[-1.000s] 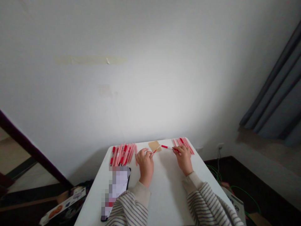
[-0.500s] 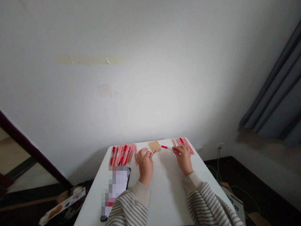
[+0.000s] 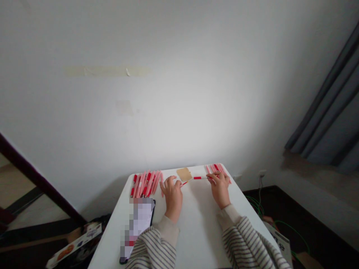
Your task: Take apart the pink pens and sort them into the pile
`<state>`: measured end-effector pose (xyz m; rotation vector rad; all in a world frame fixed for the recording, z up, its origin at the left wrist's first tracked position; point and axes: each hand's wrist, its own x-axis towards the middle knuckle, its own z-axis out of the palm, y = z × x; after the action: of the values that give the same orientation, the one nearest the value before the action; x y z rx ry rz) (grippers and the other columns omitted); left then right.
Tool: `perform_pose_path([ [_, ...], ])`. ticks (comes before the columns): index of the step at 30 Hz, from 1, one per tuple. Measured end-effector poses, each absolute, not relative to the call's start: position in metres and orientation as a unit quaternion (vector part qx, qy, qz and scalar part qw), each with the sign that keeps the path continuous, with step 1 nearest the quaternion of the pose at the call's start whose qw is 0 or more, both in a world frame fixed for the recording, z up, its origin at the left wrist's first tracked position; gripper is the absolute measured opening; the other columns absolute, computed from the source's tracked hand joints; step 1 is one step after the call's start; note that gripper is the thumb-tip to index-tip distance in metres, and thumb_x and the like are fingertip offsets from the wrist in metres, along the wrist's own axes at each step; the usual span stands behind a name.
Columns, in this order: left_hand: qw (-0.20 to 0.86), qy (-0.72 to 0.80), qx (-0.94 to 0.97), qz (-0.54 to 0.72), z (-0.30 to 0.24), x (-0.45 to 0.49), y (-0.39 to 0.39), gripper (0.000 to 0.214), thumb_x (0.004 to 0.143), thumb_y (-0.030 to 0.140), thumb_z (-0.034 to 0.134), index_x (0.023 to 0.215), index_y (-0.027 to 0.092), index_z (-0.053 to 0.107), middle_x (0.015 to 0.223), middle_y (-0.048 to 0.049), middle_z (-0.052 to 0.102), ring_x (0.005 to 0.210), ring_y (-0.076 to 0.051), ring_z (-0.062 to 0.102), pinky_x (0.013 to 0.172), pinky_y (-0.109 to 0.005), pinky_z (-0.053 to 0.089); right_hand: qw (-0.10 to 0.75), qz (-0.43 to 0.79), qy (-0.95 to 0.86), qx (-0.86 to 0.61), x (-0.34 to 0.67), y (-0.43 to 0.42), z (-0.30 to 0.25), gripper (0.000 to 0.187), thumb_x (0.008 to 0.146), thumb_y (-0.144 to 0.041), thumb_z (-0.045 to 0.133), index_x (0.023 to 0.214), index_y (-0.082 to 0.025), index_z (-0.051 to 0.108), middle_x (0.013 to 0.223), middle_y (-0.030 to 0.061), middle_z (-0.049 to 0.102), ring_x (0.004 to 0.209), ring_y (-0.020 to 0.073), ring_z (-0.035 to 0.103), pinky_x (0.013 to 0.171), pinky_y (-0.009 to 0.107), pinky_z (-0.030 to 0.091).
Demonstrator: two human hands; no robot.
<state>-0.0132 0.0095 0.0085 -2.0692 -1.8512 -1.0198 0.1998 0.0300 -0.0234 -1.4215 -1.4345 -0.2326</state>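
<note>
Between the thumb and fingers of my left hand (image 3: 173, 194) is a thin red stick (image 3: 183, 184) that looks like a pen refill, its near end hidden by the fingertips. My right hand (image 3: 220, 188) pinches a red-and-white pen (image 3: 198, 178) by its right end. The pen lies nearly level and points left, its red part apart from the refill. Just beyond the gap between my hands, a tan square of paper (image 3: 184, 174) lies on the white table (image 3: 196, 231).
Several pink and red pens (image 3: 147, 184) lie in a row at the back left, and more pink sticks (image 3: 220, 169) at the back right. A phone (image 3: 140, 228) rests by my left forearm. The wall (image 3: 179, 112) stands behind the table.
The pen in my right hand has turned more level and shifted slightly right. The refill in my left hand has dipped and drawn back from the tan paper, with less of it showing.
</note>
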Motion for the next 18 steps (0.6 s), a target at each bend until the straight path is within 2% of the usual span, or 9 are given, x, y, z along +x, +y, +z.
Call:
perform_pose_path([
  [14, 0.1, -0.596, -0.727, -0.325, 0.0095, -0.009, 0.0047, 0.024, 0.086, 0.016, 0.045, 0.083, 0.024, 0.067, 0.12, -0.0059, 0.055, 0.119, -0.025, 0.042, 0.112, -0.063, 0.014, 0.492, -0.117, -0.625, -0.594, 0.1982, 0.0234, -0.0176, 0.022, 0.089, -0.025, 0.052, 0.086, -0.026, 0.074, 0.099, 0.0078, 0.059, 0.1, 0.0251, 0.043, 0.088, 0.043, 0.036],
  [18, 0.098, -0.581, -0.735, -0.335, 0.0105, -0.0062, 0.0032, 0.021, 0.086, 0.018, 0.048, 0.081, 0.024, 0.067, 0.119, -0.0064, 0.056, 0.119, -0.026, 0.043, 0.111, -0.063, 0.018, 0.477, -0.112, -0.64, -0.592, 0.1949, 0.0223, -0.0166, 0.021, 0.088, -0.024, 0.054, 0.087, -0.028, 0.074, 0.101, 0.0071, 0.059, 0.1, 0.0251, 0.043, 0.087, 0.042, 0.037],
])
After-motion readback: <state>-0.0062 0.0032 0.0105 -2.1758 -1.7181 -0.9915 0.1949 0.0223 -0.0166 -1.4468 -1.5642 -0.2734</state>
